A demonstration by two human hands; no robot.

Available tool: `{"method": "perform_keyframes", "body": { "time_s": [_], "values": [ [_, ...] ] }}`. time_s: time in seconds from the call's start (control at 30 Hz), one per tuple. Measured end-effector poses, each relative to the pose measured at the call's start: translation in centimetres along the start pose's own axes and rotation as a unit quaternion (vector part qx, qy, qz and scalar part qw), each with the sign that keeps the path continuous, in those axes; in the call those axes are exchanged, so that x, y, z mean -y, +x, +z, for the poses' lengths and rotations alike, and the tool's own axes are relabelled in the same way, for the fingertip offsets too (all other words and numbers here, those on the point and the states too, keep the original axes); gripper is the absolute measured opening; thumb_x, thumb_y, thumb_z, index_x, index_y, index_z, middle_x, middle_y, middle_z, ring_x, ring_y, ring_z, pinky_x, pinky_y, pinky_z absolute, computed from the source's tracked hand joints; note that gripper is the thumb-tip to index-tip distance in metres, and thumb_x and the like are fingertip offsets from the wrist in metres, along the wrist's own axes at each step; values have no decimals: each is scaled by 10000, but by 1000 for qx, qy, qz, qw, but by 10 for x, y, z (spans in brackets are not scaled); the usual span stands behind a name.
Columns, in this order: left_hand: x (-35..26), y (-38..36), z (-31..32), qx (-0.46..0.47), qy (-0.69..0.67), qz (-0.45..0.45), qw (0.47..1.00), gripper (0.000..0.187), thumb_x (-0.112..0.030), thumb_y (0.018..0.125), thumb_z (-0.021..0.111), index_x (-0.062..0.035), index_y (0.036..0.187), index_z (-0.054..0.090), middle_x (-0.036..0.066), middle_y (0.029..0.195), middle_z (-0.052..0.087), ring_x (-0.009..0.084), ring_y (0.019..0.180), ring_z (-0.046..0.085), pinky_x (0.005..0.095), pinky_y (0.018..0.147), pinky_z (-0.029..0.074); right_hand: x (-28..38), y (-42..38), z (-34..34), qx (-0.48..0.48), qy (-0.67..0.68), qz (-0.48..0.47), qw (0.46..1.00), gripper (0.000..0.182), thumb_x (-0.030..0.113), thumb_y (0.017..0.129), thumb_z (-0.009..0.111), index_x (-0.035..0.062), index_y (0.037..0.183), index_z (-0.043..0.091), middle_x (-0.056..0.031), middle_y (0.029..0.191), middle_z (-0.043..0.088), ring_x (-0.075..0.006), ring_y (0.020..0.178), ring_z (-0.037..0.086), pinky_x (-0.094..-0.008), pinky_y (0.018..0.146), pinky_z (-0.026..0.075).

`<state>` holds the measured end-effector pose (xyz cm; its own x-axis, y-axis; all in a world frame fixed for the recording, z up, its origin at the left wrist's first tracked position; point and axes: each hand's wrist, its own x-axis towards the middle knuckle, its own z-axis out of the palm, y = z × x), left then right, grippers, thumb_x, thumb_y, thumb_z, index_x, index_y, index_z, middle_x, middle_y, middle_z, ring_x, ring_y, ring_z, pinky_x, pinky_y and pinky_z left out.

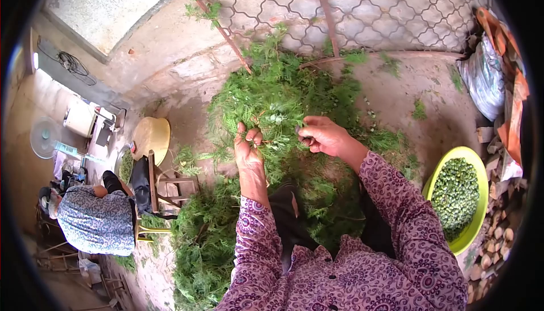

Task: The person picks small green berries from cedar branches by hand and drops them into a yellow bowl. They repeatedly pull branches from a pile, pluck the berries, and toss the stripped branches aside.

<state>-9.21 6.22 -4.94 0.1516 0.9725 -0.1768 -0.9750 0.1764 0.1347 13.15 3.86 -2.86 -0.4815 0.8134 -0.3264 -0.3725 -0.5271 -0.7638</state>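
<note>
My left hand [248,145] is closed, palm up, around a feathery green branch [276,115] that bears small pale green buds or cones. On the other side of that foliage, my right hand [326,135] is pinched, thumb against fingers. Whatever lies between those fingertips is too small to make out. Beneath both hands spreads a large heap of cut green branches [243,92] on the ground. To the right stands a yellow-green basin [483,180] filled with small round green pieces [455,195].
A wire mesh panel [391,5] leans at the back. Firewood [486,263] and a white sack [481,78] line the right side. At left, another person in a patterned shirt [96,220] bends near a wooden stool [173,183], a round tan lid-like object [152,138] and a fan [45,137].
</note>
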Motion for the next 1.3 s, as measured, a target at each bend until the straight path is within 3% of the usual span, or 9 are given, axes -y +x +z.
{"method": "perform_keyframes", "body": {
  "time_s": [0.07, 0.1, 0.23, 0.47, 0.53, 0.7, 0.87, 1.1, 1.3],
  "values": [
    [-1, -2, 0, -22, -28, -3, 999, 148, -228, 887, 456, -83, 899, 433, 13, 541, 337, 123, 484, 343, 246, 452, 294, -2, 0, 4, 1, -23, 8, 1000, 98, 67, 781, 566, 71, 832, 482, -29, 707, 534, -87, 547, 493, -200, 402, 285],
    [-1, -2, -4, 15, -39, 8, 999, 252, -196, 884, 446, 21, 1007, 413, 131, 802, 518, 111, 497, 355, 251, 432, 289, -2, -1, 8, 0, -22, 20, 1000, 91, 74, 778, 571, 74, 805, 484, -22, 682, 517, -92, 539, 491, -204, 405, 298],
    [3, -4, -2, 10, -18, 22, 1000, 266, -201, 889, 435, 27, 1022, 407, 132, 805, 520, 112, 496, 357, 249, 428, 293, -3, 2, 11, 27, -17, 9, 999, 107, 89, 765, 599, 79, 805, 501, -8, 670, 510, -102, 548, 508, -207, 407, 310],
    [10, -5, 1, 9, 16, 17, 1000, 298, -225, 905, 400, 37, 1046, 400, 91, 721, 493, 100, 487, 350, 237, 424, 296, -6, 3, 21, 50, -27, 10, 998, 213, 120, 738, 646, 81, 911, 528, -3, 721, 538, -104, 586, 526, -213, 440, 322],
    [11, -4, 3, -25, 31, 4, 999, 154, -232, 885, 462, -95, 843, 406, 0, 534, 334, 108, 466, 337, 223, 419, 293, -8, 2, 25, 26, -23, 20, 999, 220, 132, 744, 646, 86, 917, 517, -12, 742, 556, -116, 597, 531, -227, 471, 339],
    [12, -6, 5, -23, 29, 10, 999, 206, -232, 891, 442, -35, 938, 402, 26, 590, 387, 105, 472, 336, 234, 420, 294, -5, -2, 31, 15, -36, 25, 999, 306, 150, 731, 658, 75, 990, 515, -6, 758, 567, -105, 587, 526, -225, 470, 338],
    [9, -4, 1, -32, 33, -2, 999, 154, -228, 875, 481, -105, 824, 403, -4, 527, 327, 109, 466, 331, 232, 418, 289, -11, 5, 23, 90, -79, -7, 993, 173, 141, 722, 660, 72, 828, 543, -4, 687, 561, -89, 574, 538, -208, 445, 347],
    [11, -8, 9, -60, 96, 66, 991, 234, -231, 909, 393, -4, 934, 443, 17, 556, 357, 95, 464, 315, 227, 433, 266, -8, -16, 41, 44, -253, -133, 957, 111, 109, 736, 612, 28, 736, 536, 7, 621, 524, -72, 511, 532, -201, 453, 390],
    [-29, -4, -13, -46, 59, 100, 992, 281, -237, 910, 389, 34, 963, 438, 23, 538, 359, 115, 454, 295, 241, 432, 262, -6, -43, 34, 73, -129, 1, 989, 63, 87, 754, 539, 36, 785, 516, -44, 720, 553, -110, 533, 537, -198, 425, 357]
  ]
}}
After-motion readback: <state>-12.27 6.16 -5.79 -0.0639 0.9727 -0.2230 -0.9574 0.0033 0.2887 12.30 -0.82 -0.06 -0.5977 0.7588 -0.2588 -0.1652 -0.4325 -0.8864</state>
